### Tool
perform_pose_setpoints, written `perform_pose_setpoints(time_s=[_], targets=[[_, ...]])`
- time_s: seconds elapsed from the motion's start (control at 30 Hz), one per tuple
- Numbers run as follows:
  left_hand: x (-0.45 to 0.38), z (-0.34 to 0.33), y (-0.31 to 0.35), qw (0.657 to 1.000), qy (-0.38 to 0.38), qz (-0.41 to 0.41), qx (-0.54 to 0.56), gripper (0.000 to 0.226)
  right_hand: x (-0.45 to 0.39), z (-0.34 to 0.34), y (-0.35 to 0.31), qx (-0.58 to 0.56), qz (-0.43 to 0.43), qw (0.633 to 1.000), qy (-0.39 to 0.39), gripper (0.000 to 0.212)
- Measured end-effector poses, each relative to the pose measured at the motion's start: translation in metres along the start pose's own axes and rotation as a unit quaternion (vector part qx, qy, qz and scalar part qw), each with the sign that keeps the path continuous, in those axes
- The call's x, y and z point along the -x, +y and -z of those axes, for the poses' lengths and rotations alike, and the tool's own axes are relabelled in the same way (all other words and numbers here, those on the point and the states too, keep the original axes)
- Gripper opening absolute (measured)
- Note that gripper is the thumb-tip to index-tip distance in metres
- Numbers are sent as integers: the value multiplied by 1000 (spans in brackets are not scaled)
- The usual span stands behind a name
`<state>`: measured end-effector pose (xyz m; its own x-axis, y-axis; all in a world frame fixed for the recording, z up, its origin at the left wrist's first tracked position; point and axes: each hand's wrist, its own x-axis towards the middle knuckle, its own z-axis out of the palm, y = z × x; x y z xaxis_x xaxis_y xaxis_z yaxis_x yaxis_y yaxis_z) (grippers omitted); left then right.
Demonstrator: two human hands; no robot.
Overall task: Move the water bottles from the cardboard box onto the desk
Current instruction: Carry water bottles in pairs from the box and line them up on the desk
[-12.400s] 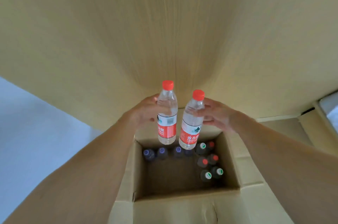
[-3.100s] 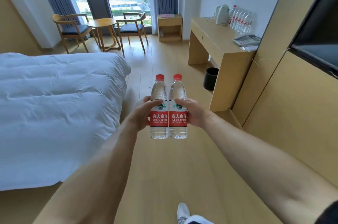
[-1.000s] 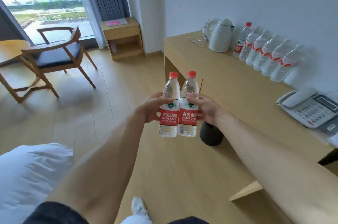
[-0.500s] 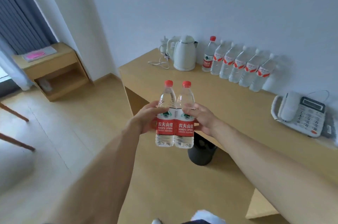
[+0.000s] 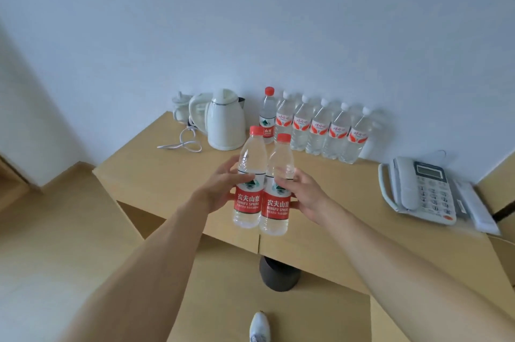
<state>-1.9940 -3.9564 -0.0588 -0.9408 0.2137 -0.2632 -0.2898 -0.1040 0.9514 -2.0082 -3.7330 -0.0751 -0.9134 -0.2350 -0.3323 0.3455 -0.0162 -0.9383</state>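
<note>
One desk (image 5: pixel 172 174) w/ white kettle (image 5: pixel 224 121), phone (image 5: pixel 418 188), bottle row (image 5: pixel 320 129) standing at wall. Both hands gripping one upright red-label bottle each, touching, hovering above desk front: left hand (image 5: pixel 220 191) w/ left bottle (image 5: pixel 249 182), right hand (image 5: pixel 305 193) w/ right bottle (image 5: pixel 276 191).
</note>
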Motion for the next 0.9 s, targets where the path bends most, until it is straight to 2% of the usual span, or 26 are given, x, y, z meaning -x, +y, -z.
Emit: perform_pose_setpoints(time_s=[0.2, 0.37, 0.57, 0.67, 0.8, 0.9], targets=[[-75, 32, 21, 999, -40, 5, -20, 68, -73, 1, -12, -25, -3, 1000, 17, 40], [-128, 51, 28, 998, -46, -24, -20, 71, -121, 3, -23, -11, 14, 999, 28, 42], [-170, 70, 36, 994, -74, -40, -66, 71, -151, 3, -31, 62, 53, 994, 77, 42], [-192, 81, 40, 983, -101, -58, -140, 66, -159, 0, -38, 102, 60, 986, 113, 46], [-218, 88, 45, 968, -87, -87, -217, 62, -169, -1, -43, 172, 62, 968, 173, 49], [-232, 88, 47, 964, -81, -99, -235, 61, -178, -4, -49, 233, 61, 947, 214, 58]])
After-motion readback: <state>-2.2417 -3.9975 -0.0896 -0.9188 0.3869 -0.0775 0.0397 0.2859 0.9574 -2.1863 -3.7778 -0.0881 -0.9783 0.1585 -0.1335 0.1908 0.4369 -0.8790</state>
